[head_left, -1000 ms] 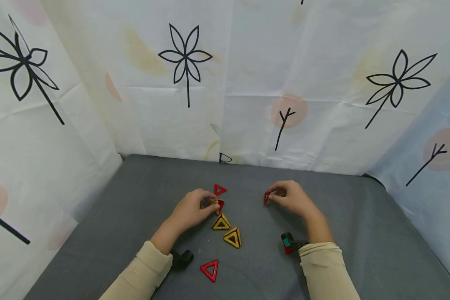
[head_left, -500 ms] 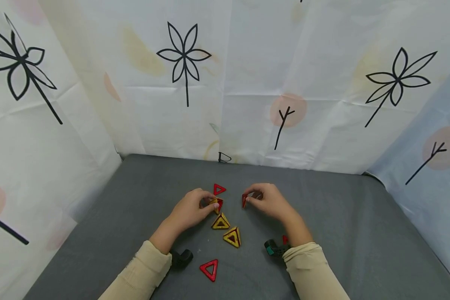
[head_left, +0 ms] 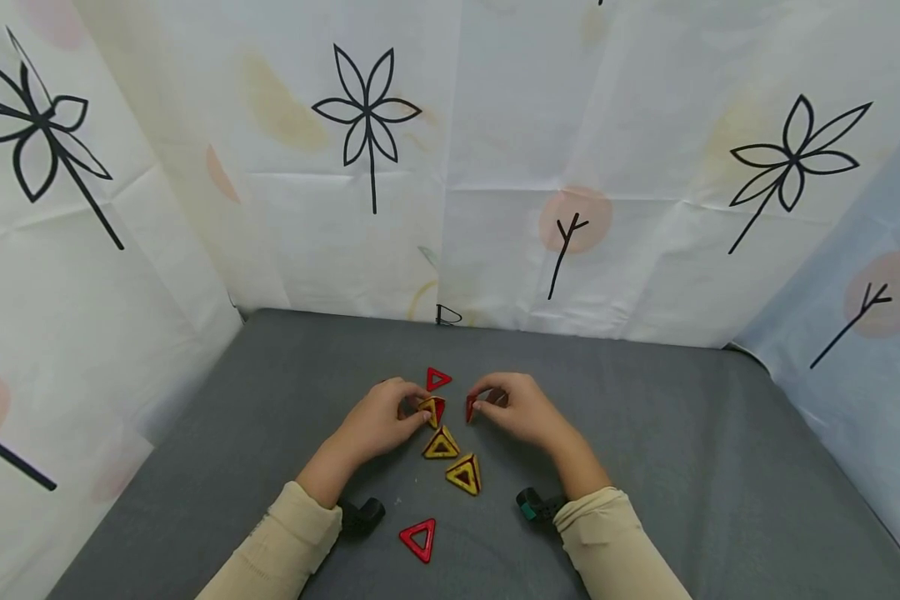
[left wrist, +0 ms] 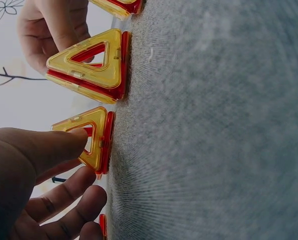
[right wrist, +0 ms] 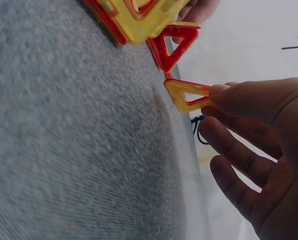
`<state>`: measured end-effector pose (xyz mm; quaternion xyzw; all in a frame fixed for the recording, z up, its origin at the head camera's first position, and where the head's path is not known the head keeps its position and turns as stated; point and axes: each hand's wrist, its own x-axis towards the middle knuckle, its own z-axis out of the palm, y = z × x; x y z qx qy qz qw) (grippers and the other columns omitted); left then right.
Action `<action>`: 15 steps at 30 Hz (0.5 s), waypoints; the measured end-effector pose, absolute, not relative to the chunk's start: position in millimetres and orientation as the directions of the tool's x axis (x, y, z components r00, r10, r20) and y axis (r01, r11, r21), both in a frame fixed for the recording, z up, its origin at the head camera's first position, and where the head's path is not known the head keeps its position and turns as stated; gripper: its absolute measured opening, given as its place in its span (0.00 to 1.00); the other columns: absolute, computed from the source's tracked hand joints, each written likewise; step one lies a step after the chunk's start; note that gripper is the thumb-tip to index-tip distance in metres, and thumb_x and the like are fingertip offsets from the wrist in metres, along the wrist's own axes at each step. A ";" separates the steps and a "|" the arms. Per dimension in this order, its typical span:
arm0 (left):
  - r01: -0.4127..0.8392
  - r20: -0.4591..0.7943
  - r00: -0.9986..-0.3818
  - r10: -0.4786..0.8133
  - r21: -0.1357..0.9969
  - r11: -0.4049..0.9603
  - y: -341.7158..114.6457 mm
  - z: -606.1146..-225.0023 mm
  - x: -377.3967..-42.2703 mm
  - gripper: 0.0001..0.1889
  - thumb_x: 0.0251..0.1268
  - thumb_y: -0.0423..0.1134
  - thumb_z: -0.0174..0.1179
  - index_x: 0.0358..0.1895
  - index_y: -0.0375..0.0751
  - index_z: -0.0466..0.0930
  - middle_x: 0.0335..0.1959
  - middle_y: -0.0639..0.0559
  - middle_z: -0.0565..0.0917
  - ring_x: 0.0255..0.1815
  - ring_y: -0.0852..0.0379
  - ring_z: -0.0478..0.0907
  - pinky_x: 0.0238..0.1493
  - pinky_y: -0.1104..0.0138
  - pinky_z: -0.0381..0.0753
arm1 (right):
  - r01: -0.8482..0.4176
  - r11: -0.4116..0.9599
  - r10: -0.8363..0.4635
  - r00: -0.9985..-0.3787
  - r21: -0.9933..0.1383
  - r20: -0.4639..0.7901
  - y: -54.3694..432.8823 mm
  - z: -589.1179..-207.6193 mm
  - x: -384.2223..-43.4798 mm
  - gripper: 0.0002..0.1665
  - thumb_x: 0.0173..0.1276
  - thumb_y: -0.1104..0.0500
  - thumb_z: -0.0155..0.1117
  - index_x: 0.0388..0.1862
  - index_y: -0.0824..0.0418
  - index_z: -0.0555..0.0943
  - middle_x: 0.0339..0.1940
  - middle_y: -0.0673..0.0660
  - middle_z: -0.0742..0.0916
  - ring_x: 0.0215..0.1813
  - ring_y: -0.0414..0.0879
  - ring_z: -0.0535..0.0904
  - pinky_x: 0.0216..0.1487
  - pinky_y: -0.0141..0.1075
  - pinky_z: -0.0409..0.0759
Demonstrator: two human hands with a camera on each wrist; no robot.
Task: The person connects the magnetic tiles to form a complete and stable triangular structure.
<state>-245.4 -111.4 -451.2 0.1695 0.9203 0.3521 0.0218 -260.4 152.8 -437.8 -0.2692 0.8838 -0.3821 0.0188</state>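
My left hand [head_left: 381, 417] grips a small yellow-and-red pyramid of triangular magnetic tiles [left wrist: 99, 120], thumb against its yellow face, its base at the grey cloth. My right hand [head_left: 517, 408] pinches a triangular magnetic tile [right wrist: 175, 94] between thumb and fingers. That tile shows a yellow face with a red edge behind it and stands on edge, a short gap to the right of the pyramid in the head view. Two more yellow-and-red pyramids, a middle one [head_left: 441, 444] and a nearer one [head_left: 466, 475], stand in a line toward me.
A flat red triangle tile [head_left: 430, 381] lies beyond the left hand. Another red triangle tile [head_left: 411, 546] lies near the front, between the forearms. Grey cloth [head_left: 720, 467] covers the table, and a white patterned curtain [head_left: 495, 125] rises behind it.
My right hand has moved left with its tile, closing in on the pyramid in the left hand. The left hand has stayed in place. A red tile by the right wrist is now hidden.
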 end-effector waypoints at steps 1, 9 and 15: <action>0.297 0.082 -0.942 0.326 0.655 0.694 -111.3 -451.4 -245.4 0.11 0.72 0.42 0.71 0.54 0.49 0.90 0.43 0.55 0.85 0.31 0.62 0.75 0.37 0.63 0.78 | -0.461 0.562 -0.491 -0.854 -0.687 0.172 151.9 -438.5 -260.2 0.09 0.76 0.62 0.69 0.52 0.60 0.89 0.49 0.57 0.91 0.44 0.46 0.88 0.43 0.36 0.84; 0.287 0.099 -0.949 0.299 0.664 0.691 -109.2 -452.5 -244.7 0.07 0.74 0.42 0.69 0.50 0.51 0.91 0.41 0.57 0.86 0.32 0.63 0.77 0.37 0.63 0.79 | -0.457 0.541 -0.495 -0.852 -0.706 0.171 145.5 -440.2 -257.5 0.10 0.77 0.62 0.69 0.53 0.60 0.89 0.50 0.55 0.91 0.45 0.47 0.88 0.42 0.35 0.83; 0.285 0.120 -0.954 0.276 0.657 0.698 -107.3 -453.8 -244.2 0.05 0.73 0.42 0.70 0.47 0.52 0.91 0.39 0.58 0.86 0.30 0.64 0.76 0.36 0.63 0.78 | -0.464 0.540 -0.492 -0.851 -0.702 0.184 143.3 -442.5 -257.4 0.10 0.77 0.61 0.69 0.54 0.60 0.89 0.49 0.53 0.91 0.45 0.47 0.88 0.41 0.35 0.84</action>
